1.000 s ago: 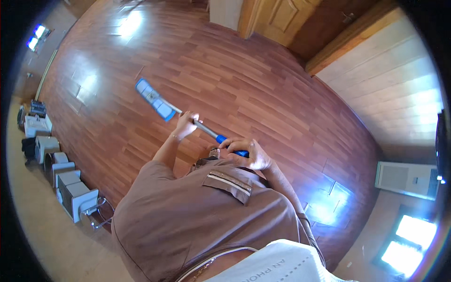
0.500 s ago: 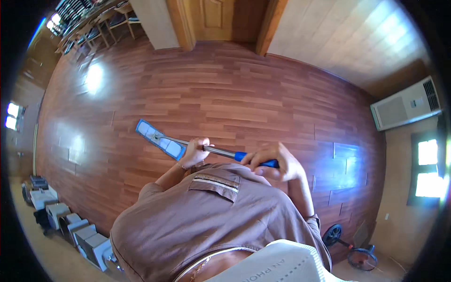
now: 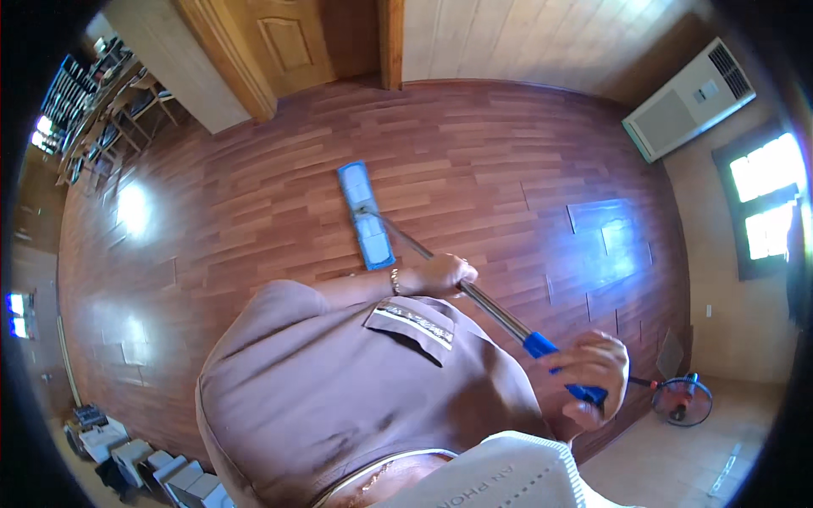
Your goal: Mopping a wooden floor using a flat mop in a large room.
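Note:
A flat mop with a light blue rectangular head lies against the wood-plank floor, ahead of my body and left of the picture's middle. Its metal pole slants from the head down to the right, ending in a blue grip. My left hand is closed round the middle of the pole, with a bracelet at the wrist. At the lower right, my right hand wraps the blue grip near the pole's end. Part of that grip is hidden by my fingers.
A wooden door stands at the far side. An air conditioner is by the right wall, near a bright window. A round-framed fan-like object stands at lower right. White box-like units line the lower left; chairs stand far left.
The mop head has moved right and farther from me, turning more upright in the picture. Both hands have shifted right with the pole, my right hand also nearer. The whole view has turned.

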`<state>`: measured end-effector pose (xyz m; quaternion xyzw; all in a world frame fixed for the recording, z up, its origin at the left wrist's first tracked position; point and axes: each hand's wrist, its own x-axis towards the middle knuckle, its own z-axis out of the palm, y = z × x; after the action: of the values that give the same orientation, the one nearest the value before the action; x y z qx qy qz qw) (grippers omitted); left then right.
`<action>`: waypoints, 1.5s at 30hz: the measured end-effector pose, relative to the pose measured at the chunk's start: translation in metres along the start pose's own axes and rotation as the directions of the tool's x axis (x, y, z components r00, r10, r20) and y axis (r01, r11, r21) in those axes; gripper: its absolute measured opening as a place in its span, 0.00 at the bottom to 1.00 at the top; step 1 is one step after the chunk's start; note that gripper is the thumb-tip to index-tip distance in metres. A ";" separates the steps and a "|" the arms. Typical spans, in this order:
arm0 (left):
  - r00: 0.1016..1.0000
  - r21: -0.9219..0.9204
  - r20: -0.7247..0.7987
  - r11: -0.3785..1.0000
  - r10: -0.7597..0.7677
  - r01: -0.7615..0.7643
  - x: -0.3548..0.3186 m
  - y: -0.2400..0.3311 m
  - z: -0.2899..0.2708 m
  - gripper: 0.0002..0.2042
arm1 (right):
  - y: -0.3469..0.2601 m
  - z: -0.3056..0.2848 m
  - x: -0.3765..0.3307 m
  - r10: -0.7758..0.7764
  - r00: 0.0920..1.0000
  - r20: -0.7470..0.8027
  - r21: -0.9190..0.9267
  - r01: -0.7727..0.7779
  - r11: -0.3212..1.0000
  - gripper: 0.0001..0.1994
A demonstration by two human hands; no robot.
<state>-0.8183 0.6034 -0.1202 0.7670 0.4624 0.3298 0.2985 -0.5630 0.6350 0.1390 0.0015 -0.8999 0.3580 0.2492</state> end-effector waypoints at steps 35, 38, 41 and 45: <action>0.948 0.305 0.301 0.952 -0.103 0.006 0.162 -0.270 -0.085 0.09 | 0.156 0.127 0.131 0.622 0.645 -0.444 0.104 -0.652 0.751 0.03; 0.985 0.351 0.132 0.934 -0.114 0.061 0.137 -0.296 -0.111 0.02 | 0.174 0.122 0.155 0.572 0.722 -0.390 0.137 -0.569 0.811 0.05; 0.978 0.369 0.076 0.917 -0.196 0.155 0.100 -0.296 -0.158 0.02 | 0.187 0.127 0.183 0.546 0.773 -0.324 0.186 -0.514 0.838 0.07; 0.962 0.365 -0.001 0.895 -0.273 0.255 0.051 -0.317 -0.205 0.04 | 0.200 0.134 0.226 0.493 0.847 -0.196 0.224 -0.451 0.864 0.11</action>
<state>-1.1224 0.8062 -0.2266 0.7469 0.6073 0.1761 0.2055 -0.8570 0.7366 0.0285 -0.2439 -0.8005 0.4807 0.2620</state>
